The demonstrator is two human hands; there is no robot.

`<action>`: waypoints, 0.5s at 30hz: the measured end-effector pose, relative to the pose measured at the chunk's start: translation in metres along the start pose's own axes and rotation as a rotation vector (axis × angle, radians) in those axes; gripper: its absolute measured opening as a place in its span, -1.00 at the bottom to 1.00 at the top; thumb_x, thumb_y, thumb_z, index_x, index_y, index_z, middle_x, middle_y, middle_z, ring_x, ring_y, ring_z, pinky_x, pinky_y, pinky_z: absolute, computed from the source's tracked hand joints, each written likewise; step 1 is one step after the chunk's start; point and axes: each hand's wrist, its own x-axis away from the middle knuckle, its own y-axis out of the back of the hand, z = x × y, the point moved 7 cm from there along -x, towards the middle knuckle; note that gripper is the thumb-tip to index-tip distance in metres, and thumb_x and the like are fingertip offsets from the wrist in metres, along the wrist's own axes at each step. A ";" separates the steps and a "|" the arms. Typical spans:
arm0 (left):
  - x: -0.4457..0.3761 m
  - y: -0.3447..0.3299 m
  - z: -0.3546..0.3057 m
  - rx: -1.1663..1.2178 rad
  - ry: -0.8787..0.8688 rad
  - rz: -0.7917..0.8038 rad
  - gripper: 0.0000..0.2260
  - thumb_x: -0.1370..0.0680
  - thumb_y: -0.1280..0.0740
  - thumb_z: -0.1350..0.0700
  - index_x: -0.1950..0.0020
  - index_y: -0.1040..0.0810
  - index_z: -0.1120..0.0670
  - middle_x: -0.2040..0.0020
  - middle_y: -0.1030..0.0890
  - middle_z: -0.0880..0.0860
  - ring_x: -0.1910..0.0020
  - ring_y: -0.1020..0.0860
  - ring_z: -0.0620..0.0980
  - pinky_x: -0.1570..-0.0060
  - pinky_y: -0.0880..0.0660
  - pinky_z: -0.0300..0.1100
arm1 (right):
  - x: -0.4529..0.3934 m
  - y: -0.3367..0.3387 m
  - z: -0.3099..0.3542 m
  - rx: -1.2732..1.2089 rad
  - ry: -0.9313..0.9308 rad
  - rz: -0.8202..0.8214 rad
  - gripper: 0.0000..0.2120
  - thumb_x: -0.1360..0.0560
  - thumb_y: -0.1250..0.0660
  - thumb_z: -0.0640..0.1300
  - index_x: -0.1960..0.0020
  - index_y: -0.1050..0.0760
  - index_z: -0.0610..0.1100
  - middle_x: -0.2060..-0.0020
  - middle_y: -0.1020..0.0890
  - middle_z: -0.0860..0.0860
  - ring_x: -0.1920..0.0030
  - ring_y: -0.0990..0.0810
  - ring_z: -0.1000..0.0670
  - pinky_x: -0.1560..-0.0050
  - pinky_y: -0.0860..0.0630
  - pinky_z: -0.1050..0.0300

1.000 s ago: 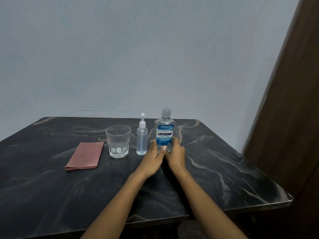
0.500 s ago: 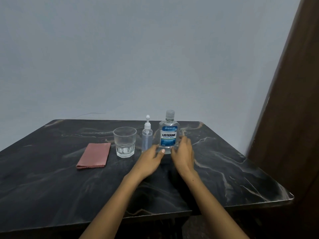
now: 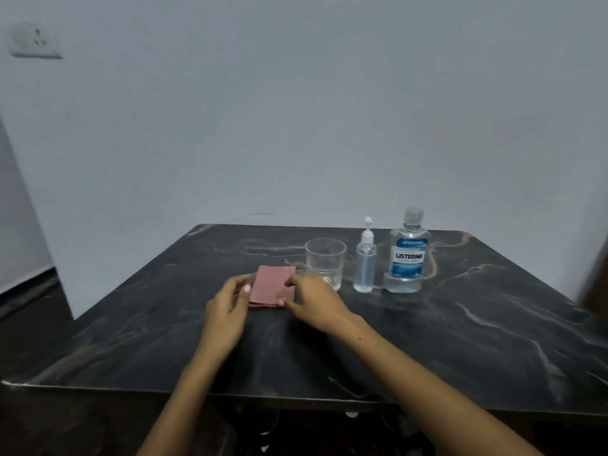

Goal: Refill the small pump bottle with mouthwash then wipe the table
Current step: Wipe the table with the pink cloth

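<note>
Both hands on the folded cloth (image 3: 271, 286) — left hand (image 3: 227, 302) touching its edge, right hand (image 3: 311, 299) pinching the other side — soft, limp stuff, best gathered by the corners.

One cloth (image 3: 272, 286), one glass (image 3: 325, 262), two bottles (image 3: 365, 261) (image 3: 407, 255), seemingly two hands (image 3: 227, 302) (image 3: 309, 299)

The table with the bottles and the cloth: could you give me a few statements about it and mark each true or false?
1. Both hands, the left hand and the right hand, are at the pink cloth. True.
2. The mouthwash bottle has its cap off. False: the cap is on.
3. The glass stands between the cloth and the small pump bottle. True.
4. The pump bottle lies on its side. False: it stands upright.
</note>
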 end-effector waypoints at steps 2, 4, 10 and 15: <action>-0.003 -0.005 0.009 0.011 0.020 -0.012 -0.78 -0.59 -0.20 0.22 -0.20 -0.51 0.12 -0.03 -0.55 -0.08 0.07 -0.50 -0.25 0.18 -0.33 -0.56 | -0.018 -0.024 0.007 0.032 -0.007 0.106 -0.57 -0.48 -0.34 0.04 -0.18 -0.42 -0.25 -0.19 -0.53 -0.19 -0.17 -0.51 -0.19 -0.14 -0.47 -0.03; -0.005 -0.011 0.017 0.031 0.034 -0.013 -0.79 -0.58 -0.20 0.24 -0.19 -0.51 0.11 -0.02 -0.56 -0.08 0.10 -0.50 -0.32 0.19 -0.33 -0.60 | -0.031 -0.043 0.010 0.048 -0.010 0.180 -0.50 -0.48 -0.33 0.09 -0.20 -0.37 -0.27 -0.22 -0.47 -0.23 -0.19 -0.47 -0.22 -0.14 -0.41 -0.03; -0.008 -0.019 0.032 0.043 0.042 0.004 -0.77 -0.57 -0.21 0.26 -0.16 -0.53 0.05 0.03 -0.56 -0.19 0.09 -0.49 -0.41 0.16 -0.34 -0.62 | -0.049 -0.074 0.012 0.147 -0.023 0.268 -0.42 -0.61 -0.09 0.00 -0.46 -0.09 -0.36 -0.48 -0.15 -0.29 -0.51 -0.11 -0.18 -0.48 -0.08 -0.03; -0.005 -0.023 0.031 0.021 0.012 0.029 -0.77 -0.58 -0.20 0.23 -0.21 -0.50 0.06 -0.06 -0.56 -0.14 0.03 -0.48 -0.35 0.10 -0.32 -0.63 | -0.052 -0.076 0.010 0.213 -0.081 0.151 -0.65 -0.60 -0.05 -0.23 -0.36 -0.31 -0.30 -0.38 -0.34 -0.26 -0.38 -0.33 -0.22 -0.29 -0.33 -0.09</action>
